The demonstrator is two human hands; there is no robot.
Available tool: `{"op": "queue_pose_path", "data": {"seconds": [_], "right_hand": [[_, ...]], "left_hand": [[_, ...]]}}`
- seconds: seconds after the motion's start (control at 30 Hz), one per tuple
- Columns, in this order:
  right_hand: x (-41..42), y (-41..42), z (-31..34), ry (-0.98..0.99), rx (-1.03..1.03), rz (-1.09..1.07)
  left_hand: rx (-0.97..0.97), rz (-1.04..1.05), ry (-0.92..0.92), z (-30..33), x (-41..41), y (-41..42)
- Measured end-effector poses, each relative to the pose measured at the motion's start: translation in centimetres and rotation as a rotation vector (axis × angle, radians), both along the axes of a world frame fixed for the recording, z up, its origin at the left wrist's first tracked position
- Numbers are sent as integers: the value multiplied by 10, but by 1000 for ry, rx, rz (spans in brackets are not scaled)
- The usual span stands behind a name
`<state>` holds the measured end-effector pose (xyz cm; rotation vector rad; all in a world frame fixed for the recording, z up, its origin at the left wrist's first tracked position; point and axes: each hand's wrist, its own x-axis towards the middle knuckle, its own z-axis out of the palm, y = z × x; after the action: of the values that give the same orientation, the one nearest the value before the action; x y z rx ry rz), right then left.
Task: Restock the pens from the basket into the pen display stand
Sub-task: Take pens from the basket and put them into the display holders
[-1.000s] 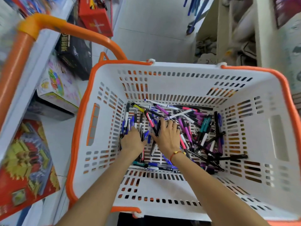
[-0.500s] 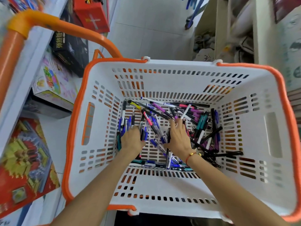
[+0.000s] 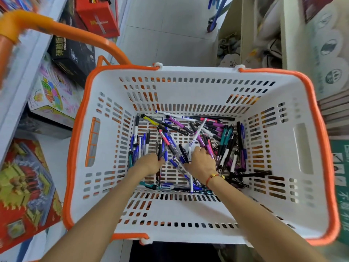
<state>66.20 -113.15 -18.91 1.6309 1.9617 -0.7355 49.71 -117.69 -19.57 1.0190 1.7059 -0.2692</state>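
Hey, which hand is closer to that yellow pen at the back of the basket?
Left. The left hand sits below the yellow pen, almost straight toward the person. The right hand is equally low but farther off to the right.

White plastic basket (image 3: 188, 210) w/ orange rim and slotted walls is sitting open, seen from above. Pens (image 3: 213, 133) are lying loose on its floor in a criss-cross heap: blue, purple, pink, teal, black, one yellow. Heap is sitting thickest twd the right and far side; a blue bunch is lining up along the left wall.
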Motion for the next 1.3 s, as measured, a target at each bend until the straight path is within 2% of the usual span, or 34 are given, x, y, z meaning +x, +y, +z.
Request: {"op": "queue_pose_path", "data": {"seconds": [0.13, 0.2, 0.33, 0.47, 0.53, 0.6, 0.73, 0.9, 1.1, 1.2, 1.3], "right_hand": [[3, 4, 6, 23, -66, 103], [12, 10, 8, 77, -174, 68], [24, 36, 24, 265, -363, -231], [36, 53, 54, 653, -621, -651], [40, 59, 69, 821, -705, -722], [41, 64, 79, 946, -682, -766], [41, 69, 83, 1105, -583, -926], [38, 71, 83, 1076, -482, -836], [35, 69, 86, 1071, -420, -691], [36, 69, 84, 1025, -436, -607], [41, 72, 83, 977, -474, -541]], "left_hand": [[-131, 472, -335, 9, -20, 5], [-145, 634, -492, 26, -24, 9], [-160, 813, -865, 56, -23, 22], [-144, 899, -1158, 71, -2, 33], [-137, 939, -1251, 68, 8, 39], [-131, 943, -1290, 64, 13, 45], [-100, 902, -1248, 66, 12, 48], [-153, 765, -1312, 76, 6, 48], [-200, 628, -1213, 79, 8, 48], [-188, 568, -1166, 83, 11, 48], [-246, 580, -1194, 86, 12, 49]]}}
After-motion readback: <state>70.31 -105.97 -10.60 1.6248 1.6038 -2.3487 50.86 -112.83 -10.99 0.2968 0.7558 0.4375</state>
